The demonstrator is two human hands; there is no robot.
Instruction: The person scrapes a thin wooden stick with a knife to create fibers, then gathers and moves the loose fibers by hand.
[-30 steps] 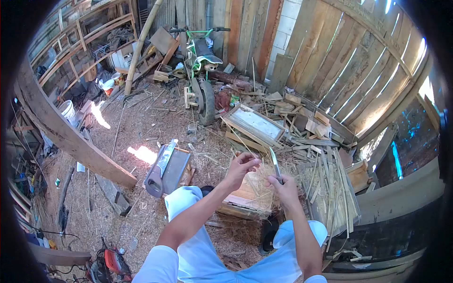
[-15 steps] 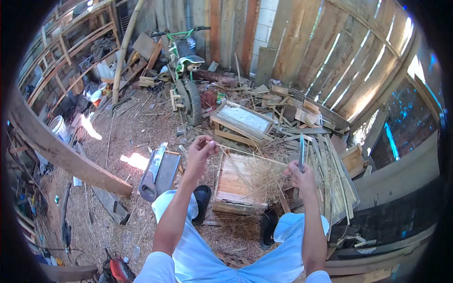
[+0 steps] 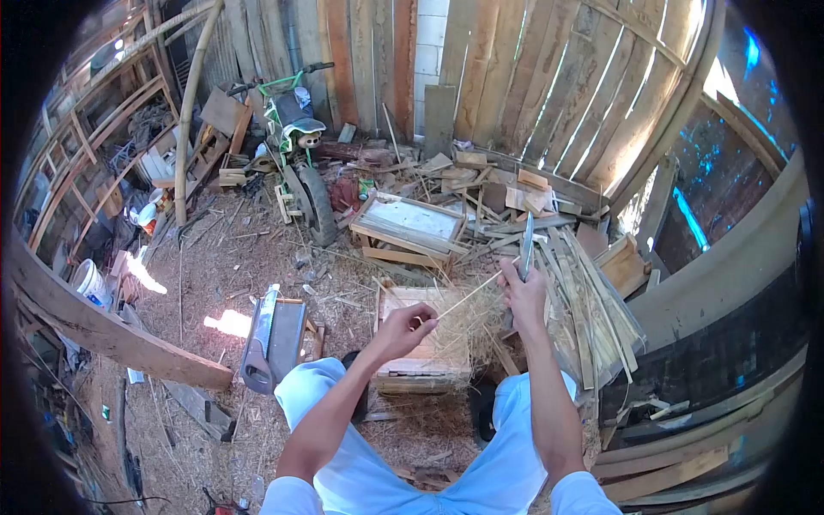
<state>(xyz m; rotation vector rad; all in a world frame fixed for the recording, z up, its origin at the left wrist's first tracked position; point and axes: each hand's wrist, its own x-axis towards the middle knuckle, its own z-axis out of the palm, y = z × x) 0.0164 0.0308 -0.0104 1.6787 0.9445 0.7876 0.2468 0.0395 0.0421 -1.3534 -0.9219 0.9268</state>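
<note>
My right hand (image 3: 525, 300) is closed on a knife (image 3: 527, 240), its blade pointing up and away from me. In my left hand (image 3: 407, 333), the fingertips pinch the near end of a thin wooden strip (image 3: 468, 297). The strip slants up to the right, and its far end reaches the knife and my right fingers. Below both hands, between my feet, stands a low slatted wooden box (image 3: 416, 365). Fine curled shavings (image 3: 477, 322) cover its right side and spill past it.
A handsaw (image 3: 257, 348) lies on a small stool (image 3: 288, 330) to my left. Long wooden strips (image 3: 592, 313) are stacked at right. Ahead stand a white-topped wooden frame (image 3: 412, 216) and a motorbike (image 3: 300, 142). A thick beam (image 3: 120, 330) crosses the left side.
My left hand has moved right and toward me, closer to my right hand, leaving a shorter length of strip between them. The camera view has shifted slightly right.
</note>
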